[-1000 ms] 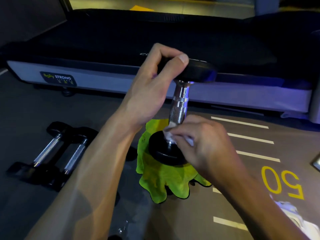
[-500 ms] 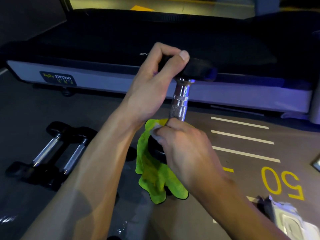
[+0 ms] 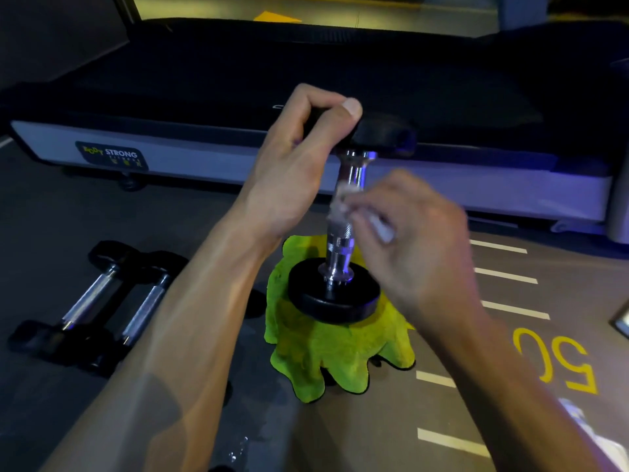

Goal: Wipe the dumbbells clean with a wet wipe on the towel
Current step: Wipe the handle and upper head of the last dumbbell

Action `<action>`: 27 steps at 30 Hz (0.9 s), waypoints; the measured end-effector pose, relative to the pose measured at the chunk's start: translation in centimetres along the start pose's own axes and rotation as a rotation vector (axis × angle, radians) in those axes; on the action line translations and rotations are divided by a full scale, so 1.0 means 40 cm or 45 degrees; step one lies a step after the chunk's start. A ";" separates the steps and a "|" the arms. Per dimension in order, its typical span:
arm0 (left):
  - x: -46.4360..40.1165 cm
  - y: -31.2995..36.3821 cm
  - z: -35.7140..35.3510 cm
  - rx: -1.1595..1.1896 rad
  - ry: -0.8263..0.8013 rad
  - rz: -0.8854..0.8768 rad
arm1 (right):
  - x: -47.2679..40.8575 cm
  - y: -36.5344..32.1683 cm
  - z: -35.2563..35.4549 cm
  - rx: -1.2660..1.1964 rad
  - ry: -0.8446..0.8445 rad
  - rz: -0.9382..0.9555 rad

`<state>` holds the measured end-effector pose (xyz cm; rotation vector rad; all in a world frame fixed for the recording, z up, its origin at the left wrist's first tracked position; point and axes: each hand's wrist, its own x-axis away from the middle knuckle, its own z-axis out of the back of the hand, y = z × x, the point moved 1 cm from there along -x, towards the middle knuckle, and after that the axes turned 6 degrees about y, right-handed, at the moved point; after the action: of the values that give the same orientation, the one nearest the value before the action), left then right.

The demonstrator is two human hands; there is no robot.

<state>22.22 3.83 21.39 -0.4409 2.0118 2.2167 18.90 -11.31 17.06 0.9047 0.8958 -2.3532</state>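
The head view shows a big black treadmill (image 3: pixel 306 80) with a grey side rail across the far side of the grey gym floor (image 3: pixel 68 233). On the rail, a dark sticker (image 3: pixel 110 155) reads "BODY STRONG" in yellow and white letters; the tiny line under it is too small to read. On the floor near the right edge, yellow paint (image 3: pixel 554 362) spells "50", seen upside down, beside short white lines.

In the middle of the floor lies a bright green fluffy towel (image 3: pixel 323 356). A black dumbbell with a shiny metal handle (image 3: pixel 343 233) stands upright on it, its bottom plate on the towel. Two more black dumbbells with metal handles (image 3: pixel 102 301) lie side by side near the left edge of the floor, well apart from the towel.

The left hand (image 3: pixel 299 158) is curled round the top plate and holds the dumbbell steady. The right hand (image 3: pixel 415 240) pinches a small white wet wipe (image 3: pixel 343 206) against the handle.

A moment ago the right hand and wipe were low, down by the bottom plate. Now they have slid up to the upper half of the handle, and the bottom plate shows again. That looks like a rub going along the whole handle, so this dumbbell's handle is probably nearly clean. The two on the left likely still wait for their turn.
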 end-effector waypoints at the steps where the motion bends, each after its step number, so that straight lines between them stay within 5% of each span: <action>1: 0.001 0.000 0.001 -0.001 0.006 0.002 | -0.017 0.003 0.005 0.007 0.088 -0.021; 3: 0.000 -0.001 0.001 0.006 0.015 0.008 | -0.010 0.000 0.000 0.008 0.110 -0.018; 8: -0.003 -0.002 0.001 0.008 0.032 0.024 | 0.088 -0.027 -0.015 0.004 -0.283 0.027; 13: 0.003 0.004 -0.011 -0.002 0.027 0.013 | 0.011 -0.021 -0.015 0.080 -0.011 -0.026; 19: 0.003 0.001 0.000 0.008 0.058 0.013 | 0.119 -0.025 -0.042 -0.138 -0.260 0.137; 27: 0.003 0.004 0.000 0.007 0.050 -0.008 | 0.056 -0.015 -0.038 -0.003 -0.048 0.087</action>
<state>22.07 3.79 21.52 -0.4931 2.0321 2.2159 17.64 -10.22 14.87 0.8732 0.8393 -2.3030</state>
